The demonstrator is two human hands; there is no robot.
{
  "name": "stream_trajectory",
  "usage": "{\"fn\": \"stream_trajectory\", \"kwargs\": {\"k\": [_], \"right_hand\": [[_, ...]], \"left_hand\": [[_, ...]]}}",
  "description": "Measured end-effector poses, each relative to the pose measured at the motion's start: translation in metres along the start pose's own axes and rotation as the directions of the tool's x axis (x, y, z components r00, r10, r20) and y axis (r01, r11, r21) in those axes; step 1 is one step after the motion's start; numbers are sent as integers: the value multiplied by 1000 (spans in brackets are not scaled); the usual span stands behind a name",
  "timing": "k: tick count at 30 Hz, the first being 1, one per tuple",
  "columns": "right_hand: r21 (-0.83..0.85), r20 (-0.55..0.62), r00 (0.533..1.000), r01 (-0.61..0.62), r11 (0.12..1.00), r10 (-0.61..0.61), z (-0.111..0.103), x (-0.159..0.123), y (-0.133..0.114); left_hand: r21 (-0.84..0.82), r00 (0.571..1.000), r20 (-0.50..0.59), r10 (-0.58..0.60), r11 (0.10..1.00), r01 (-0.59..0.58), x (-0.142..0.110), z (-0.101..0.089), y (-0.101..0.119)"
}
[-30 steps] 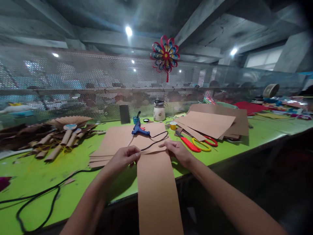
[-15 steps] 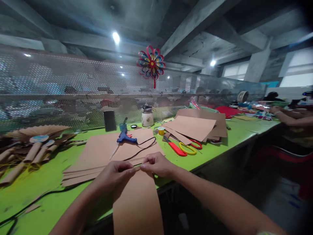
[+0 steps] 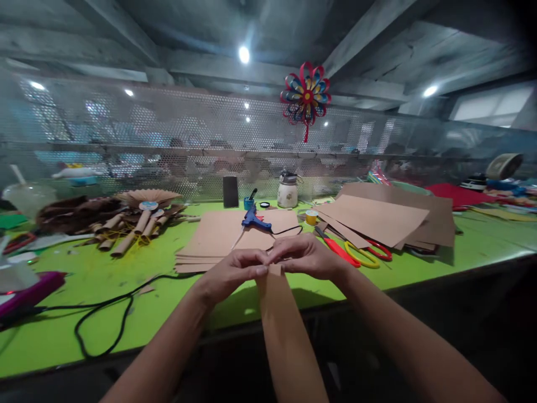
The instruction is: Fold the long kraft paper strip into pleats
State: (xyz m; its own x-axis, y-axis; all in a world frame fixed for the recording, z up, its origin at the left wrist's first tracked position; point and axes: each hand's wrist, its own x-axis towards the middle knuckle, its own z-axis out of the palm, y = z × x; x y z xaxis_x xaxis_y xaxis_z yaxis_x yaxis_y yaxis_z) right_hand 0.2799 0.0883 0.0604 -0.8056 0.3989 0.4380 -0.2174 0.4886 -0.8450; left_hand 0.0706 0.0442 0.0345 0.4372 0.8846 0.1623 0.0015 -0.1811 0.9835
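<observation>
Head view: the left hand (image 3: 232, 274) and the right hand (image 3: 308, 257) are now meeting at the near edge of the desk (image 3: 104, 280), knuckles almost touching. A second ago they were holding the far end of the paper strip (image 3: 285, 336) spread wide; half a second ago they were closing in; now the strip is looking much narrower at its top, so the hands appear to be gathering or folding it lengthwise. Fingers of both hands are pinching the strip's far end between them, and the rest of it is hanging down off the desk edge toward the person.

Counting what is lying about: one strip in hand; one flat stack of brown sheets (image 3: 210, 240) just beyond the hands; one looser pile of sheets (image 3: 377, 218) to the right; one blue glue gun (image 3: 255, 221) sitting on the stack with its black cord (image 3: 104, 324) trailing left; two pairs of scissors (image 3: 356, 254), red and yellow handled; one white jar (image 3: 287, 193); one yellow spool (image 3: 311, 216); one bundle of paper rolls (image 3: 126, 232) far left; one pinwheel (image 3: 306, 96) hanging above.
</observation>
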Motion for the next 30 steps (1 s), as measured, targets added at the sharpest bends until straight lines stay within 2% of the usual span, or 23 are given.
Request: {"fn": "stream_trajectory", "kwargs": {"k": [2,5,7,9,11,13,15,17,19,21,23,25,27,30], "right_hand": [[-120,34,998,54,991,-50,0,3,-6],[-245,117,992,74,967,-46,-2,6,-14],[-247,136,991,47,968,-14,-3,7,-16],[-164,95,995,10,986,5,-5,8,-16],[-45,-7,1000,-21,999,21,-10,6,-15],[47,-157,987,-30,998,37,-19,-2,-16],[75,-325,943,-42,996,64,-33,-15,-21],[36,-465,880,-95,995,101,-49,-33,-34],[-27,-545,831,-152,988,113,-63,-50,-56],[-78,-591,803,-151,985,76,-72,-59,-82],[-118,-567,819,-187,975,88,-73,-56,-101],[-166,-462,872,-265,950,163,-65,-41,-102],[-205,-289,918,-336,919,271,-50,-21,-81],[-219,-108,936,-352,910,336,-23,8,-22]], "left_hand": [[21,999,37,-7,1000,6,0,1,0],[21,996,77,-48,999,47,2,4,-1],[16,994,76,-78,997,77,3,6,-2],[-7,997,40,-71,997,72,4,7,-1],[-41,1000,-20,-12,999,11,5,8,1],[-42,996,-82,20,999,-23,6,6,3],[-4,988,-151,-35,999,35,8,4,2],[33,967,-228,-114,992,125,11,2,0],[49,949,-281,-141,986,161,13,1,-5],[49,943,-303,-140,985,162,15,0,-9],[40,940,-308,-150,985,171,16,0,-12],[30,940,-307,-151,985,168,15,1,-12],[11,945,-303,-125,991,135,11,3,-10],[18,956,-282,-78,996,87,7,6,-4]]}}
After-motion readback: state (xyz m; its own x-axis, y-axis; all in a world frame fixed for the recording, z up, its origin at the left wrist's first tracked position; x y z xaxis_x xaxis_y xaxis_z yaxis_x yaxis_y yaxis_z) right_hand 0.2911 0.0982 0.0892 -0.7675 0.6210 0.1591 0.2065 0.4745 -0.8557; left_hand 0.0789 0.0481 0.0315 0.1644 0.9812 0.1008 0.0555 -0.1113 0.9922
